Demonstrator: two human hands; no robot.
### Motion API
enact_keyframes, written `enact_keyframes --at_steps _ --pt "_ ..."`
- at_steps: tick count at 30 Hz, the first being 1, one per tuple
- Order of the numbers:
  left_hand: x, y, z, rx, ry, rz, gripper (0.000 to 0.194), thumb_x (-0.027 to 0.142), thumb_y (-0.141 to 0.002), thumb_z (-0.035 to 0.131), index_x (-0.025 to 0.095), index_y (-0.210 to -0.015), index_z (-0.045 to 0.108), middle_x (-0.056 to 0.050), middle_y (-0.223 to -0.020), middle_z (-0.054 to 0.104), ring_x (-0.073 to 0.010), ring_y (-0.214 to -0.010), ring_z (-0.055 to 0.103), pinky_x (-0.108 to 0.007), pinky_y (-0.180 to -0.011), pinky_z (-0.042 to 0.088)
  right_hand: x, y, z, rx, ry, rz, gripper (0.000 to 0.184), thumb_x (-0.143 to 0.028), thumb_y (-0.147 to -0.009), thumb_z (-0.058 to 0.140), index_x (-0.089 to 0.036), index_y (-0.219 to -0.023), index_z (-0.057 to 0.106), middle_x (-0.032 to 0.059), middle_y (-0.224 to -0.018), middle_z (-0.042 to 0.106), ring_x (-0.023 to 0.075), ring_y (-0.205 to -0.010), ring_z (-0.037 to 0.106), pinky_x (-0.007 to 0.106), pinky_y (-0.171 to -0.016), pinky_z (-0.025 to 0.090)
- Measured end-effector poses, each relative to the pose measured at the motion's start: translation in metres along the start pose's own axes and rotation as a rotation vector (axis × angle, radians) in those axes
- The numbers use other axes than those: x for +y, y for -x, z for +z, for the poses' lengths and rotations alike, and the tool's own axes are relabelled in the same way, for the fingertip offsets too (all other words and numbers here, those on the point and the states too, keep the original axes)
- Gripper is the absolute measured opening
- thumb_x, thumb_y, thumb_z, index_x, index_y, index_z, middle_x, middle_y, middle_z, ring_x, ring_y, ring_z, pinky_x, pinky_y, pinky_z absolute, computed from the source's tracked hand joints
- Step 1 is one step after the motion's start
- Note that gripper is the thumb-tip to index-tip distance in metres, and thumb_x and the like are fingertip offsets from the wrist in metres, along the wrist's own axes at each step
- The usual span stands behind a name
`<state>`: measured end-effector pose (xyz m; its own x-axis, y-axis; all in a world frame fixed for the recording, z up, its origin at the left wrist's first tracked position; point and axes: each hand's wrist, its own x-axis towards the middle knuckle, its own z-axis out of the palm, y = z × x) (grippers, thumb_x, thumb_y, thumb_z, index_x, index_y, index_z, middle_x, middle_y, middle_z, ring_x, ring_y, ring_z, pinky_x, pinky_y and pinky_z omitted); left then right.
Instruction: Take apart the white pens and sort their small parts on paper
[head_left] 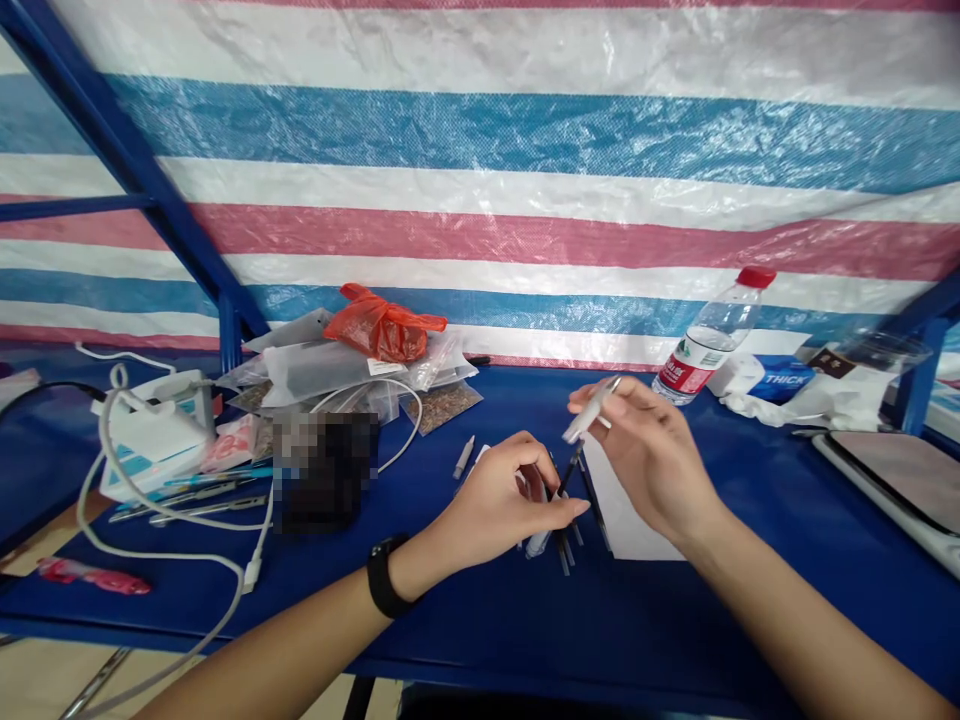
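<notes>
My left hand [487, 500] is low over the middle of the bench [480, 620], its fingers curled and partly closed, reaching onto a small bunch of thin black rods [564, 550] with a narrow pale piece [537, 545] beside them. I can't tell whether that hand grips them or only rests on them. A black wristband [384, 578] circles that wrist. My right hand [652, 450] is raised just to the right, thumb and fingers pinched firmly on a slim white piece [591, 410]. A thin black rod [570, 472] runs down from that piece between my hands toward the bunch, though I can't tell whether my right hand has hold of it too. Below my right hand lies a sheet of white paper [622, 510], and left of my left hand, apart from it, a small grey pen-shaped piece [463, 457] sits on the bench.

Left of centre, well away from my hands, is a heap of plastic bags holding brown granules [442, 405], with an orange-red plastic bag [382, 325] on top. In front of the heap, a dark object [326, 470] is too blurred to make out. Further left are a white box [154, 440], a white cable [180, 555] and several slim metal pens [191, 505]. Towards the upper right stands a water bottle [709, 340] with a red cap, and a tablet [892, 485] lies at the right edge, all before a striped tarpaulin [480, 150]
</notes>
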<state>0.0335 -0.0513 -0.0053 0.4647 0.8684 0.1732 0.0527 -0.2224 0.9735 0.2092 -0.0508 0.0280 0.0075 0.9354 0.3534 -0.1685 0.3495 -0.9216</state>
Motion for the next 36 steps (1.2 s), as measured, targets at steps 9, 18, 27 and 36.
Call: enact_keyframes --at_steps 9,18,27,36 --pt "-0.002 0.003 0.001 -0.067 0.111 -0.078 0.041 0.04 -0.073 0.084 0.018 -0.068 0.049 0.003 -0.062 0.057 -0.0083 -0.053 0.053 -0.02 -0.052 0.038 -0.01 -0.006 -0.018 0.024 -0.052 -0.013 0.024 -0.041 -0.082 0.082 -0.025 -0.075 0.066 -0.0007 -0.074 0.071 0.0157 -0.068 0.067 0.029 -0.065 0.055" --pt "-0.003 0.001 0.0 -0.059 0.112 -0.064 0.043 0.041 -0.072 0.085 0.018 -0.068 0.049 0.003 -0.062 0.056 -0.0067 -0.054 0.049 -0.019 -0.051 0.037 -0.006 -0.004 -0.013 0.024 -0.062 -0.007 0.027 -0.043 -0.076 0.088 -0.024 -0.075 0.07 0.0005 -0.076 0.075 0.0142 -0.068 0.068 0.026 -0.062 0.055" --pt "-0.006 0.0 0.0 -0.059 0.161 -0.064 0.039 0.035 -0.073 0.083 0.019 -0.068 0.049 0.004 -0.06 0.056 -0.0089 -0.055 0.056 -0.02 -0.052 0.039 -0.002 -0.004 -0.013 0.026 -0.054 0.019 0.026 -0.042 -0.076 0.088 -0.023 -0.074 0.071 0.0 -0.078 0.074 0.0122 -0.066 0.066 0.025 -0.063 0.055" --pt "-0.001 -0.001 -0.003 -0.03 0.15 -0.06 0.034 0.039 -0.079 0.079 0.019 -0.073 0.053 0.001 -0.061 0.065 -0.0117 -0.056 0.063 -0.021 -0.055 0.042 0.01 0.003 -0.007 -0.142 0.006 0.092 0.025 -0.042 -0.082 0.082 -0.022 -0.08 0.068 0.0019 -0.079 0.074 0.0144 -0.068 0.068 0.029 -0.066 0.057"
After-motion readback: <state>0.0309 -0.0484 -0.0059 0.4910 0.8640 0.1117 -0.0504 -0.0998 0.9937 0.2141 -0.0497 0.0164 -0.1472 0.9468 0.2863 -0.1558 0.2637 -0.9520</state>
